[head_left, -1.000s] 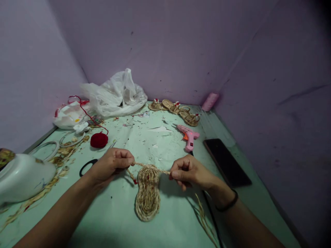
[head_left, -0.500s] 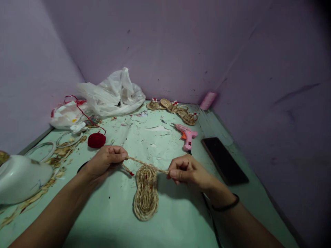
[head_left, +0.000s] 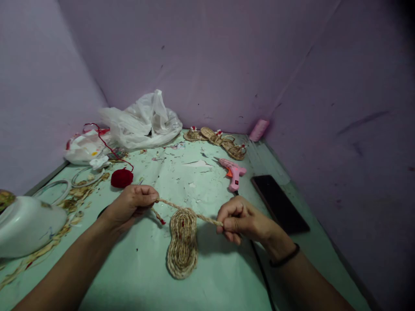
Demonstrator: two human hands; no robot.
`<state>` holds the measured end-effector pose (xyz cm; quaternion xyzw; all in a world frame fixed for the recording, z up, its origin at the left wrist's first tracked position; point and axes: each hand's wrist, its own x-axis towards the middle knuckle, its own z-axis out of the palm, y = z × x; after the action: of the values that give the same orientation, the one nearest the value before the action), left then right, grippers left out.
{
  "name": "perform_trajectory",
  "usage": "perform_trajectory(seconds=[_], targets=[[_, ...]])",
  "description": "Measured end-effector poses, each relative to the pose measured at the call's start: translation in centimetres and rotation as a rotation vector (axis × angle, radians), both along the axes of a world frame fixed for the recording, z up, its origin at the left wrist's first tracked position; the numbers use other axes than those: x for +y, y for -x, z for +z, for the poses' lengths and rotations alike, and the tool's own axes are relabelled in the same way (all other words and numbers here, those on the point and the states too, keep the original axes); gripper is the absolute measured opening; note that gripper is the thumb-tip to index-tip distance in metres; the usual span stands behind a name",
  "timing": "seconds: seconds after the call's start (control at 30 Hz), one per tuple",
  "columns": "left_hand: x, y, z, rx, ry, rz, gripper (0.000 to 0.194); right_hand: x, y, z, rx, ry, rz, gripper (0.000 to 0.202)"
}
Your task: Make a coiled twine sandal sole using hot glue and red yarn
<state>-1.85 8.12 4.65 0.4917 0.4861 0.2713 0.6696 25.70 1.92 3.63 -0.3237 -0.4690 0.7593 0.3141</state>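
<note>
A small sole-shaped piece of coiled braid (head_left: 182, 246) lies flat on the pale green table, with a red spot near its far end. A braided straw cord (head_left: 173, 204) stretches across that far end. My left hand (head_left: 138, 202) pinches the cord on the left, and a short end with a red tip hangs below the fingers. On the right, the cord is pinched between the thumb and fingers of my right hand (head_left: 239, 219). A dark band circles my right wrist.
A pink glue gun (head_left: 234, 170) and a black phone (head_left: 280, 203) lie to the right. Red yarn (head_left: 122, 177), a white plastic bag (head_left: 142, 123) and small woven sandals (head_left: 212, 136) are farther back. A white rounded object (head_left: 30, 224) stands left.
My right hand has moved slightly right and nearer to me, with more cord showing between it and the coiled piece. My left hand has barely moved.
</note>
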Motion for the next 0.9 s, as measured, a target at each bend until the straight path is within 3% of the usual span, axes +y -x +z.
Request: perform_trajectory(seconds=[0.1, 0.2, 0.33, 0.47, 0.6, 0.73, 0.9], targets=[[-0.1, -0.4, -0.3, 0.005, 0.03, 0.037, 0.027, -0.3, -0.1, 0.3, 0.041, -0.012, 0.091, 0.024], [-0.3, -0.6, -0.1, -0.012, 0.086, 0.0, 0.027, -0.2, -0.9, 1.2, -0.063, -0.108, 0.18, 0.031], [-1.6, -1.3, 1.4, 0.033, 0.036, -0.084, 0.026, -0.4, -0.7, 2.9, -0.165, -0.279, 0.052, 0.062], [-3.4, -2.9, 3.1, 0.113, -0.086, -0.233, 0.022, -1.7, 2.1, 4.2, -0.333, -0.415, -0.159, 0.028], [-4.1, -4.2, 4.2, 0.172, -0.173, -0.258, 0.021, -2.4, 4.7, 4.3, -0.489, -0.523, -0.245, 0.021], [-3.6, -4.3, 3.9, 0.209, -0.291, -0.27, 0.023, -1.7, 5.4, 2.7, -0.402, -0.402, -0.236, 0.02], [-2.2, -3.0, 1.6, 0.299, -0.382, -0.261, 0.024, -0.4, 4.3, -0.2, -0.24, -0.094, -0.345, 0.026]])
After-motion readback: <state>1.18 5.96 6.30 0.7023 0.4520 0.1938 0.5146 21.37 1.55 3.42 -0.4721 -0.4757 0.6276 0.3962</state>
